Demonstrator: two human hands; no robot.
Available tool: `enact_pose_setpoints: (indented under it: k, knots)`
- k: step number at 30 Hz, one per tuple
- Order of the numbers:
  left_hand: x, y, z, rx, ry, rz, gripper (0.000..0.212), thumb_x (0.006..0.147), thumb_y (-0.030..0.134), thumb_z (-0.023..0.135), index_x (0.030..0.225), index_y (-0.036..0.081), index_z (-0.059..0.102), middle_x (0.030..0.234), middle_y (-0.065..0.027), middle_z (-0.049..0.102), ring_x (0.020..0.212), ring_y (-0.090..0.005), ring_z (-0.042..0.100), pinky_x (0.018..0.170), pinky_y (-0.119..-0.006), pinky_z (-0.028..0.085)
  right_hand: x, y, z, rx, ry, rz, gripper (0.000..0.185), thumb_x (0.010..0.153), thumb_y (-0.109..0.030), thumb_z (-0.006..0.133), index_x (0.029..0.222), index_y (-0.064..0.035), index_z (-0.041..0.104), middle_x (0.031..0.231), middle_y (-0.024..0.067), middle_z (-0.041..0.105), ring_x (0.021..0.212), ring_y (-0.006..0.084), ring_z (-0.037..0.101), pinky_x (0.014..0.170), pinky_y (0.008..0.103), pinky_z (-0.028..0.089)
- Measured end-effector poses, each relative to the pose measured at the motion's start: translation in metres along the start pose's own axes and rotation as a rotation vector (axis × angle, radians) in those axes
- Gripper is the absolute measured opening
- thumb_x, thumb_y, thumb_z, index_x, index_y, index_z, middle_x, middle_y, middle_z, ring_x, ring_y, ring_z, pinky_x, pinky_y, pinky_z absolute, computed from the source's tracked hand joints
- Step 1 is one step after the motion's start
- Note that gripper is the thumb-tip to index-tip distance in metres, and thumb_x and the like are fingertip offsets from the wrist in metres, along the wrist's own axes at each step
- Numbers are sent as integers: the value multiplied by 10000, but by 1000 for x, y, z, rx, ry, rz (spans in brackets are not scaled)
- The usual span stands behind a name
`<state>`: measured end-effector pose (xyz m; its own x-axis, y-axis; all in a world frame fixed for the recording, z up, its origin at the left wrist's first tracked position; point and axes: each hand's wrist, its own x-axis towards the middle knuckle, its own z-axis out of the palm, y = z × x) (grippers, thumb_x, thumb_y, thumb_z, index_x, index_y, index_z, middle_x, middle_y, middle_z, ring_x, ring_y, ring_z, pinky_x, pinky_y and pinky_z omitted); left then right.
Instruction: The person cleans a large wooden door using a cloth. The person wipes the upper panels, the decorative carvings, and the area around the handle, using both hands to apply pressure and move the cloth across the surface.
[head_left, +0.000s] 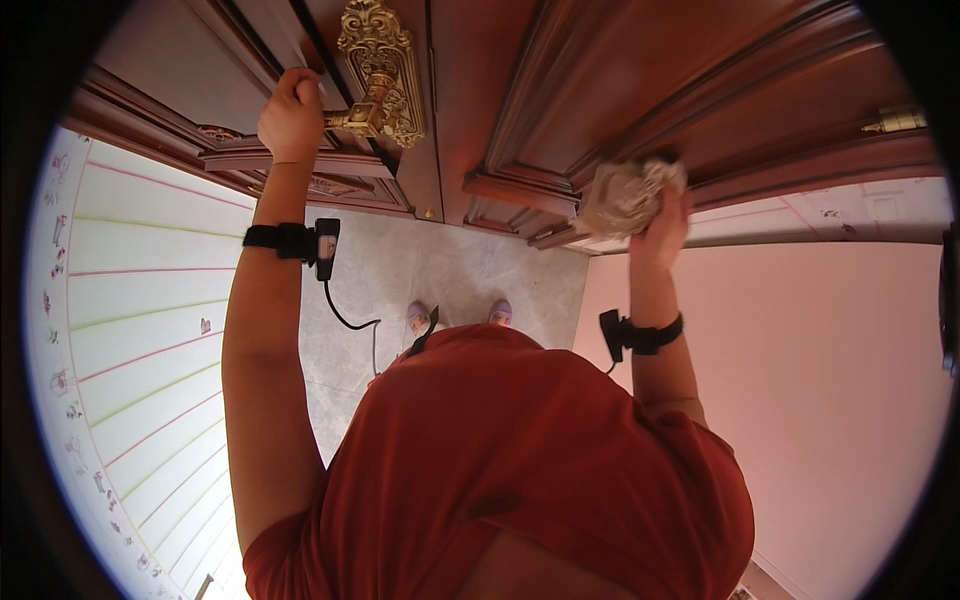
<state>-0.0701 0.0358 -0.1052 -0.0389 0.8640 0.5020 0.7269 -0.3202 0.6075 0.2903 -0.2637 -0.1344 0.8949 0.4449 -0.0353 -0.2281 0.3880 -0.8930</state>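
An ornate brass door handle (367, 116) with a long decorated backplate is mounted on a dark reddish-brown panelled wooden door (480, 97). My left hand (291, 116) is curled in a fist around the outer end of its lever, hiding that part. Higher up, the fingers are closed, with the thumb side facing the door. On the right, my right hand (666, 229) grips a crumpled beige cloth (626, 199). The cloth is up against the moulding in the door's lower right panel area, and it looks slightly blurred.
A brass hinge (896, 121) sits at the door's right edge. Pink wall (780, 360) runs along the right, striped wallpaper (157, 300) along the left. Grey tiled floor (352, 247) lies below, with my feet in purple shoes (500, 311). Each forearm wears a black strap with a cabled device.
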Motion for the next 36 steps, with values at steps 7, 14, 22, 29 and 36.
enact_pose_setpoints:
  k: [7, 14, 22, 29, 36]
  knots:
    - [2, 5, -3, -5, -2, 47, 266, 919, 313, 477, 904, 246, 734, 666, -69, 667, 670, -345, 658, 596, -448, 510, -1, 17, 9, -714, -36, -713, 398, 881, -164, 741, 1228, -21, 608, 1235, 111, 486, 1151, 246, 501, 1010, 349, 413]
    - [2, 7, -5, -1, 15, 66, 271, 910, 303, 474, 891, 224, 733, 648, -40, 667, 656, -301, 662, 608, -418, 508, 6, 150, -45, -810, 85, -425, 335, 805, -127, 712, 1119, -35, 636, 1183, 138, 486, 1118, 319, 513, 992, 419, 423]
    - [4, 0, -5, 5, -15, 62, 274, 904, 286, 467, 895, 210, 730, 640, -13, 668, 653, -260, 660, 603, -396, 503, 22, 180, -83, -1001, -127, -451, 349, 754, -165, 683, 1085, -55, 671, 1175, 203, 554, 1107, 388, 530, 975, 437, 448]
    - [5, -4, -4, -14, -28, 80, 287, 898, 263, 455, 887, 174, 728, 621, -13, 656, 615, -237, 639, 585, -385, 487, 16, 217, -139, -926, 125, 92, 450, 797, -212, 643, 1228, -83, 657, 1240, 215, 579, 1149, 405, 541, 1007, 455, 441]
    - [5, -5, -3, -65, -52, 46, 277, 901, 267, 451, 886, 181, 714, 601, -11, 642, 604, -208, 637, 569, -377, 474, 30, 230, -119, -1229, -301, -182, 350, 893, -176, 578, 1223, -84, 649, 1275, 198, 539, 1143, 381, 560, 958, 423, 488]
